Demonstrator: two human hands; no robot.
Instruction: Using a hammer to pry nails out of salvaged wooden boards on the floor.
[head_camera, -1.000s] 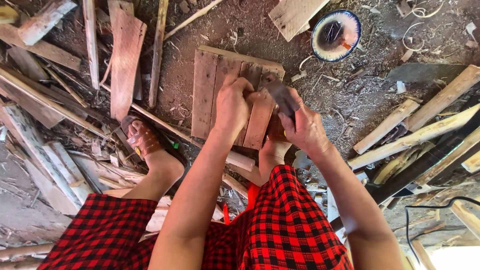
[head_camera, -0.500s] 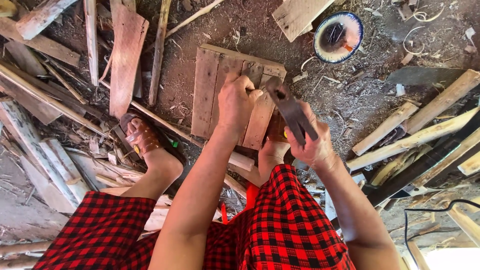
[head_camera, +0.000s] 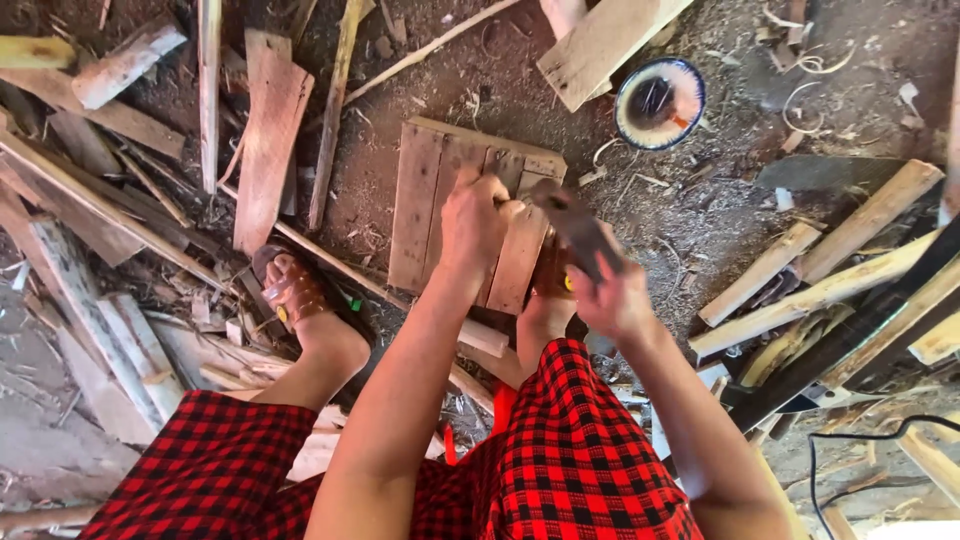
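Looking down through the head camera, I see my left hand (head_camera: 474, 222) clenched over a small pale piece at the near edge of a wooden panel (head_camera: 440, 195), a flat piece made of several boards joined side by side that lies on the dirt ground (head_camera: 700, 215). What sits under those fingers is mostly hidden, so I can only say it looks like a short bit of wood pressed against the boards. My right hand (head_camera: 612, 300) is wrapped around the handle of a hammer (head_camera: 572, 225), whose dark head is blurred and hangs just above the panel's right near corner, close beside the left hand. One loose reddish plank (head_camera: 520, 262) leans across the panel's near edge between my two arms. My left foot in a brown sandal (head_camera: 292, 292) stands on scrap timber to the left of the panel, and red and black checked cloth (head_camera: 590, 450) covers my knees at the bottom. Beyond the panel's far right corner sits a round bowl (head_camera: 660, 103) with a blue rim on the ground, just beside a pale board (head_camera: 600, 45). A long reddish board (head_camera: 268, 150) lies to the left, well apart from the panel, among offcuts and shavings.
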